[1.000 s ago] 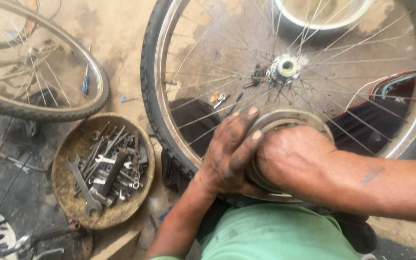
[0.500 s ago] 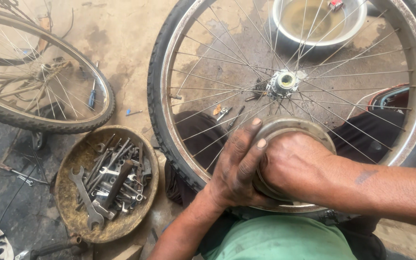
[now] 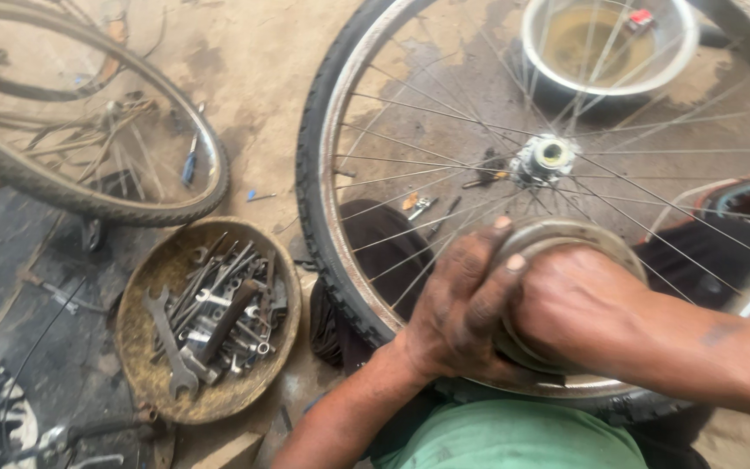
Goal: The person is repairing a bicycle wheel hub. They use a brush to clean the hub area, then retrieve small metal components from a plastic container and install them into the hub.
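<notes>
Both hands close on a round metal tin (image 3: 566, 239) held just in front of the near rim of a bicycle wheel (image 3: 327, 217); the tin sits at about six o'clock from the wheel's hub (image 3: 551, 156), between the spokes and the person's green shirt (image 3: 514, 439). The left hand (image 3: 457, 313) wraps the tin's left side, fingers pressed together and curled over its edge, two fingertips showing on top; the right hand (image 3: 579, 308) covers the tin from the right, palm down, its fingers bent around the far side and mostly hidden, so how they lie there cannot be told.

As a judgement, the work is at the gripping stage: the tin looks closed, with no lid seen apart from it; whether it is being twisted or only held is unclear, since the hands hide the seam. The wheel has its tyre on and its spokes in place, and nothing on it is being handled.

Counted: two wheels, the near one and a second wheel (image 3: 88, 187) at ten o'clock; one shallow rusty pan (image 3: 145, 382) at eight o'clock, filled with spanners and small fittings, too many and too tangled to count; one metal bowl (image 3: 536, 65) at twelve o'clock, seen through the spokes; one blue-handled tool (image 3: 188, 165) on the ground beside the second wheel; two hands, one tin.
</notes>
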